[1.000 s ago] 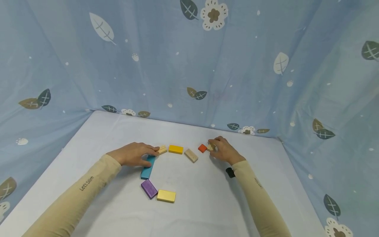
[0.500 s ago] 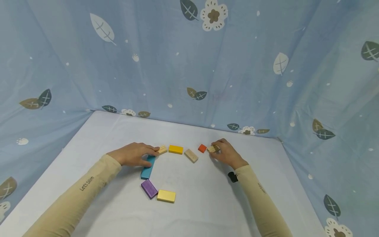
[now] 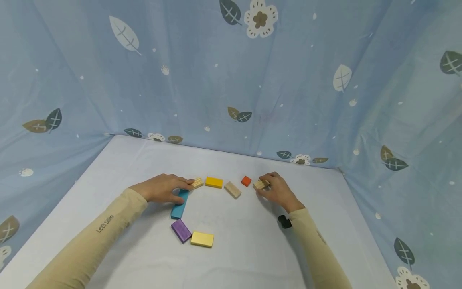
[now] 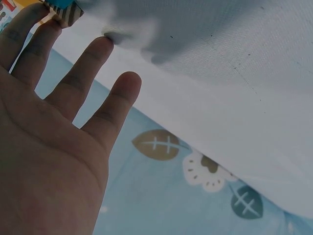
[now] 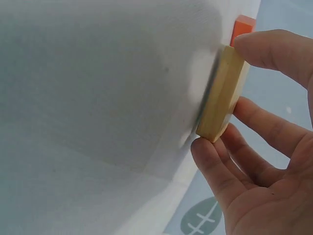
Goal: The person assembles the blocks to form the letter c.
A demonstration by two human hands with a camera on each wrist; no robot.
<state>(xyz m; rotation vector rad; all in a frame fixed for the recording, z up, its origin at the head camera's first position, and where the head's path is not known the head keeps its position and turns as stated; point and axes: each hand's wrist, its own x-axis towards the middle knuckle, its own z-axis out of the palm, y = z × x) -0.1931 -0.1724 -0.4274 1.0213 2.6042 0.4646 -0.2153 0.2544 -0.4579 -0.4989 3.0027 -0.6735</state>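
My right hand [image 3: 278,190] pinches a light wooden block [image 5: 222,95] with brown markings, thumb at one end and fingertips at the other, close over the table. A small orange-red block [image 3: 246,181] lies just left of it. On the left, the index finger of my left hand [image 3: 161,188] touches a striped wooden block [image 3: 197,183]. The same hand's thumb lies over a long blue block [image 3: 179,209]. In the left wrist view its other fingers are stretched out and spread. The blue block's far end is partly hidden by the hand.
An orange-yellow block [image 3: 214,182] and a plain wooden block [image 3: 232,190] continue the curve between the hands. Nearer me lie a purple block [image 3: 181,230] and a pale yellow block [image 3: 202,239]. The white table [image 3: 245,257] ends at a blue patterned curtain [image 3: 202,80].
The right hand has drawn the wooden block slightly right and toward me, away from the orange-red block, baring more of it. The left hand has stayed in place.
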